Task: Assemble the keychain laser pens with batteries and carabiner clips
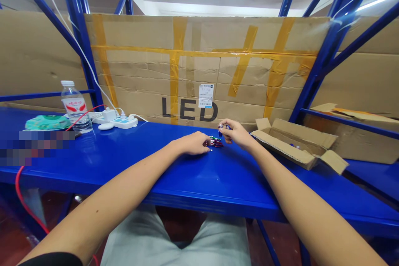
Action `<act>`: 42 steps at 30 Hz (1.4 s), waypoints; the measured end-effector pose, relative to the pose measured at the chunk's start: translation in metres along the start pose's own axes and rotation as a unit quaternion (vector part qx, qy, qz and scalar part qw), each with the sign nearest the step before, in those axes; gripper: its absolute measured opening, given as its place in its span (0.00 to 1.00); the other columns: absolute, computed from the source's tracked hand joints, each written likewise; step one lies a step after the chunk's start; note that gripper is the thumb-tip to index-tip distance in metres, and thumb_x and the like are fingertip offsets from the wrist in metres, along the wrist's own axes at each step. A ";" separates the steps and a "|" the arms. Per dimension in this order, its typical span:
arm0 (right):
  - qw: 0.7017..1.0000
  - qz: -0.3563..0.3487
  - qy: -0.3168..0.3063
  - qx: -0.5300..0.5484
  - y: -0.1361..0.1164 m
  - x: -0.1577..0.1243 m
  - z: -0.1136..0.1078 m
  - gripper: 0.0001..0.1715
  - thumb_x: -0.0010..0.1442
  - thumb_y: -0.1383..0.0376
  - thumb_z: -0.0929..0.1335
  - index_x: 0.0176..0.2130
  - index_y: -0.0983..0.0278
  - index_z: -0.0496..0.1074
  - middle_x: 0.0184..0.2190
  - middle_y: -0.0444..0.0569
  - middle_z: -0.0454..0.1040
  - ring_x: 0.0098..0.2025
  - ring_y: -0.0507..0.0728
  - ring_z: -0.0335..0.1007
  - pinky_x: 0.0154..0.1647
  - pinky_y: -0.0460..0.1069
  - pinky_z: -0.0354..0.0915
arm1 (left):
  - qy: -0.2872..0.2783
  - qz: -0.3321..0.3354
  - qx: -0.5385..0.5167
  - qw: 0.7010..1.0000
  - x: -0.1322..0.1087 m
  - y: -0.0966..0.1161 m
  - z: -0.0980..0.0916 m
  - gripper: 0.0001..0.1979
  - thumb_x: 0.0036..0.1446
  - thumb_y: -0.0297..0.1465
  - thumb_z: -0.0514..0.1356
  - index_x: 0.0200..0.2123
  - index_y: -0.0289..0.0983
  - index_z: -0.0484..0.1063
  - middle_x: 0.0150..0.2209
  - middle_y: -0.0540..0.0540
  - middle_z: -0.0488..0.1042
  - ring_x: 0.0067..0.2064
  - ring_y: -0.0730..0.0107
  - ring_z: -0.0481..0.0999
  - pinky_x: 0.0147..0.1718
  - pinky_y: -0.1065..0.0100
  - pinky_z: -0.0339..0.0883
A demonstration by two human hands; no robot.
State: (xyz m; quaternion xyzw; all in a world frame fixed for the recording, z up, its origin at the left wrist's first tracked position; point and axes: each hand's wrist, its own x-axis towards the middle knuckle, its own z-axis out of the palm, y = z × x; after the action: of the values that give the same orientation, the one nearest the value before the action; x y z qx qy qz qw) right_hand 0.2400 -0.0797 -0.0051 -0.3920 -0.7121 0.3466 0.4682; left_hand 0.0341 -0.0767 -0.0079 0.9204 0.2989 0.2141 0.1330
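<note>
Near the middle of the blue table (199, 174), my left hand (195, 143) rests with curled fingers at a small bunch of shiny red and green items (216, 142). Its fingertips are partly hidden, so what they grip is unclear. My right hand (234, 133), just to the right and slightly raised, pinches a small dark blue shiny item (223, 129). A tiny silvery piece (211, 150) lies on the table beside the left fingertips.
An open cardboard box (293, 143) stands at the right. At the back left are a water bottle (76, 108), a green soft pack (47, 122) and a white power strip (120, 121) with cables. A large cardboard sheet (140, 75) stands behind.
</note>
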 end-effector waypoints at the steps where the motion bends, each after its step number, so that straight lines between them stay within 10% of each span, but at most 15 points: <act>1: 1.000 0.003 -0.023 0.000 -0.002 -0.001 0.000 0.15 0.51 0.59 0.70 0.36 0.62 0.63 0.16 0.33 0.57 0.15 0.47 0.52 0.16 0.45 0.54 | -0.016 -0.007 -0.009 1.000 0.000 -0.002 0.003 0.02 0.46 0.25 0.64 0.25 0.37 0.75 0.22 0.49 0.73 0.24 0.69 0.68 0.30 0.69 0.60; 9: 0.988 0.026 -0.131 -0.073 -0.016 -0.009 0.007 0.14 0.48 0.62 0.71 0.35 0.63 0.66 0.22 0.39 0.66 0.19 0.48 0.60 0.18 0.44 0.55 | -0.019 -0.028 0.015 0.999 0.005 -0.017 0.011 0.05 0.44 0.21 0.64 0.22 0.37 0.74 0.21 0.48 0.72 0.25 0.69 0.70 0.28 0.71 0.59; 22: 0.984 0.031 -0.097 -0.144 -0.010 -0.007 0.008 0.11 0.48 0.62 0.70 0.32 0.64 0.68 0.22 0.40 0.68 0.19 0.48 0.59 0.18 0.44 0.56 | 0.106 -0.070 -0.195 0.972 0.007 0.009 0.003 0.05 0.56 0.26 0.57 0.30 0.34 0.72 0.21 0.51 0.71 0.16 0.73 0.69 0.20 0.71 0.60; 29: 0.989 0.020 -0.082 -0.121 -0.009 -0.006 0.007 0.11 0.49 0.63 0.70 0.32 0.63 0.65 0.19 0.38 0.65 0.18 0.49 0.60 0.17 0.45 0.56 | 0.186 0.076 -0.054 0.978 0.006 0.008 0.001 0.05 0.55 0.25 0.59 0.31 0.36 0.75 0.31 0.47 0.77 0.33 0.70 0.74 0.36 0.70 0.64; 37: 0.994 0.019 -0.080 -0.076 -0.005 -0.003 0.000 0.13 0.47 0.64 0.72 0.33 0.63 0.65 0.19 0.38 0.65 0.17 0.49 0.61 0.17 0.45 0.56 | 0.187 0.052 -0.015 0.981 0.004 0.005 -0.002 0.08 0.56 0.26 0.57 0.36 0.36 0.75 0.34 0.46 0.78 0.34 0.70 0.73 0.35 0.70 0.63; 42: 0.995 0.025 -0.073 -0.066 -0.004 -0.002 -0.004 0.15 0.46 0.63 0.73 0.32 0.64 0.66 0.20 0.37 0.62 0.17 0.48 0.59 0.17 0.45 0.57 | 0.020 0.000 0.081 0.997 0.003 0.001 0.011 0.07 0.56 0.30 0.58 0.35 0.37 0.77 0.34 0.44 0.78 0.35 0.64 0.75 0.34 0.68 0.63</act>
State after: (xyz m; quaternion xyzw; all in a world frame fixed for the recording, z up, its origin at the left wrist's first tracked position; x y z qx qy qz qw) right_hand 0.2433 -0.0830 -0.0008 -0.4135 -0.7554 0.3382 0.3795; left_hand 0.0420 -0.0772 -0.0157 0.9236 0.3181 0.2077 0.0519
